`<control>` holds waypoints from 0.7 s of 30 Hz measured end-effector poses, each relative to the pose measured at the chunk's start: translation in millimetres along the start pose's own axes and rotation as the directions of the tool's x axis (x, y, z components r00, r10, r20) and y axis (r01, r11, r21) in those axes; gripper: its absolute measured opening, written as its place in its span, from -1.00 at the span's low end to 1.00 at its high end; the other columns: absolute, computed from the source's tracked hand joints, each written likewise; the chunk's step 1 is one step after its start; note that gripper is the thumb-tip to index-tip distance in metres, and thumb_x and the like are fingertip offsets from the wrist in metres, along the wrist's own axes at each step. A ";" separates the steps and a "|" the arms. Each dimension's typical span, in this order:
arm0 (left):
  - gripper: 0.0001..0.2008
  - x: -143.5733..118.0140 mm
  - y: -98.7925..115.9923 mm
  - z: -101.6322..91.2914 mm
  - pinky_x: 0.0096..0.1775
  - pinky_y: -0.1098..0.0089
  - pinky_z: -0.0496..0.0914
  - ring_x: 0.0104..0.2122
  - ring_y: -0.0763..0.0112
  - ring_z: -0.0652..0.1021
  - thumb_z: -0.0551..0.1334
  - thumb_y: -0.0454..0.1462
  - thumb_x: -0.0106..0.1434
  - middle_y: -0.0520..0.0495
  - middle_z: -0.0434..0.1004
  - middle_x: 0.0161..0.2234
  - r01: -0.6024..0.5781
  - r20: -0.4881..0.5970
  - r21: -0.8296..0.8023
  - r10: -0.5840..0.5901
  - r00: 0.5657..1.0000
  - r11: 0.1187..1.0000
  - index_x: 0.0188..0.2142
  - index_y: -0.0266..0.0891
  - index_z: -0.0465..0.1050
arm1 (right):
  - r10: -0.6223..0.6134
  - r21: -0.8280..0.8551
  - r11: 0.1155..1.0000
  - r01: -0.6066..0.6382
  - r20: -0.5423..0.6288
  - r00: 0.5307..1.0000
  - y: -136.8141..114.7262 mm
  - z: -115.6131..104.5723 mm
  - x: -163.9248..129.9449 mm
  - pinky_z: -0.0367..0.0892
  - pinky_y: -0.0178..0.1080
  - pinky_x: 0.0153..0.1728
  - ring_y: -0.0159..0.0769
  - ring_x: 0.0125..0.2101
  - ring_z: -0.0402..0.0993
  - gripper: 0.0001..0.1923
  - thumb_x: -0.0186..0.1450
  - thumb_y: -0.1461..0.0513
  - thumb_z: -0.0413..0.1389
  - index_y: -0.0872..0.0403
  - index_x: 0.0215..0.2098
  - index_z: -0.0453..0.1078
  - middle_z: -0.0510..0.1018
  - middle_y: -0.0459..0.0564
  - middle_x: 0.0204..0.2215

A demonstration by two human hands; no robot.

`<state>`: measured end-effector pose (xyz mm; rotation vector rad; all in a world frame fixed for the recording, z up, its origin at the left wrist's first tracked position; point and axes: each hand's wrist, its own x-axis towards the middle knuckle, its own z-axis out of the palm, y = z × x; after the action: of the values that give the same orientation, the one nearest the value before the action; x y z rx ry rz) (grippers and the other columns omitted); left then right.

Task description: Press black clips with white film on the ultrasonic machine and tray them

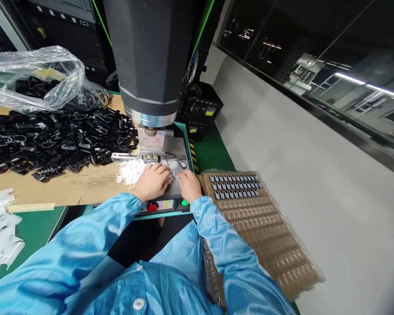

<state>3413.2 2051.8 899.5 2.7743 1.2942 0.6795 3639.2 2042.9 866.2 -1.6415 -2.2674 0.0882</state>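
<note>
My left hand lies over a heap of small white plastic pieces on the machine's metal bed. Its fingers are curled and pressed together, and what they hold, if anything, is hidden. Close by on the right, my right hand has its fingers bent in a pinch at the bed's right side; the thing in them is too small to name. Just beyond both hands, more white pieces lie loose with a small dark-and-white part. Above them stands the machine's metal press head, over a slotted metal bar.
Black plastic parts cover the cardboard at left, below a clear plastic bag. White strips lie at far left. A clear blister tray holds rows of grey parts at right. Red and green buttons front the machine.
</note>
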 end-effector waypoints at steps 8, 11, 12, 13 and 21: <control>-0.76 44.3 11.6 26.3 0.02 -0.13 0.28 0.01 -0.18 0.49 0.25 -0.16 0.37 -0.40 0.62 -0.11 -0.015 0.139 0.055 0.007 0.990 0.998 -0.16 -0.26 0.64 | 0.149 0.147 0.982 -0.119 -0.217 0.965 3.7 17.0 -11.4 0.41 -0.10 0.07 -0.10 -0.03 0.48 -0.76 0.53 0.26 -0.01 0.02 -0.05 0.51 0.53 0.11 -0.07; -0.78 45.2 13.6 29.4 0.01 -0.11 0.26 0.00 -0.15 0.49 0.22 -0.24 0.38 -0.40 0.62 -0.13 -0.022 0.143 0.066 0.013 0.990 0.998 -0.18 -0.26 0.65 | 0.172 0.174 0.976 -0.132 -0.241 0.955 5.5 20.0 -11.5 0.42 -0.12 0.03 -0.11 -0.07 0.50 -0.78 0.52 0.26 -0.03 0.01 -0.08 0.47 0.55 0.09 -0.12; -0.77 45.4 14.4 29.6 0.01 -0.11 0.26 -0.01 -0.14 0.50 0.20 -0.26 0.39 -0.39 0.62 -0.15 -0.031 0.143 0.072 0.021 0.990 0.997 -0.20 -0.27 0.65 | 0.184 0.185 0.973 -0.140 -0.248 0.951 6.2 20.7 -11.8 0.43 -0.12 0.01 -0.11 -0.09 0.50 -0.79 0.51 0.26 -0.03 0.01 -0.07 0.46 0.56 0.09 -0.13; -0.76 45.6 15.3 29.5 0.01 -0.10 0.26 -0.02 -0.13 0.50 0.18 -0.26 0.40 -0.39 0.62 -0.16 -0.042 0.142 0.074 0.031 0.989 0.996 -0.20 -0.27 0.65 | 0.198 0.198 0.969 -0.149 -0.259 0.945 6.9 21.3 -12.1 0.44 -0.12 0.00 -0.10 -0.09 0.51 -0.78 0.51 0.26 -0.03 0.02 -0.05 0.45 0.56 0.10 -0.12; -0.66 39.9 20.8 20.6 0.03 -0.04 0.34 -0.01 -0.03 0.53 0.07 -0.21 0.56 -0.30 0.62 -0.11 -0.064 0.028 -0.018 0.064 0.998 0.998 -0.15 -0.21 0.63 | 0.184 0.246 0.963 -0.110 -0.303 0.935 7.4 16.6 -14.3 0.47 -0.08 0.09 -0.07 0.02 0.55 -0.64 0.52 0.28 -0.10 0.07 0.15 0.45 0.58 0.20 0.01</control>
<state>3458.9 2070.8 899.9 2.8117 1.1933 0.6484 3644.8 2034.4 845.5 -1.5737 -1.8169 0.1004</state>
